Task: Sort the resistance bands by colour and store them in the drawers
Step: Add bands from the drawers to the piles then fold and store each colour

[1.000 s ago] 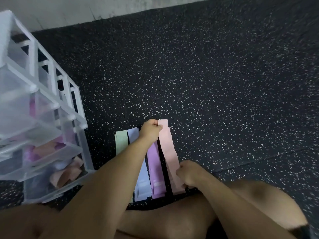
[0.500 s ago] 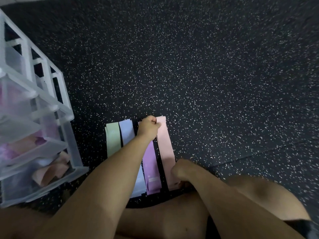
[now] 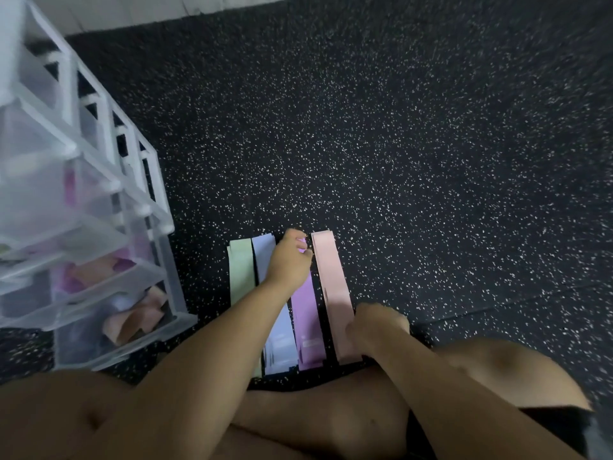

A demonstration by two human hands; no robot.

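Bands: four flat stacks of resistance bands lie side by side on the floor, in front of the person's crossed legs, each stack running away from the person.
Green bands (image 3: 240, 270): the stack most to the left; its near end is hidden under the left forearm.
Blue bands (image 3: 282, 340): just beside the green ones; the forearm crosses over the middle of them.
Purple bands (image 3: 306, 318): third in the row, with a narrow dark gap on each side.
Pink bands (image 3: 331, 283): the stack most to the right, apart from the purple ones by a thin strip of floor.
Left hand (image 3: 289, 260): it is at the far end of the purple bands with the fingers curled together, and a bit of purple shows between the fingertips, so it pinches that end.
Right hand (image 3: 376, 327): it is closed in a loose fist at the near end of the pink bands, touching their right edge; whether it really grips them I cannot tell.
Drawer unit (image 3: 99, 200): a white frame with clear plastic drawers stands at the left, near the green bands but not touching.
Drawers: the lower drawers are pulled out a little; pink and purple bands show through the clear fronts.
Lowest drawer (image 3: 109, 340): it holds folded pink bands.
Floor (image 3: 431, 161): dark rubber with small white specks; a pale wall edge is at the top left.
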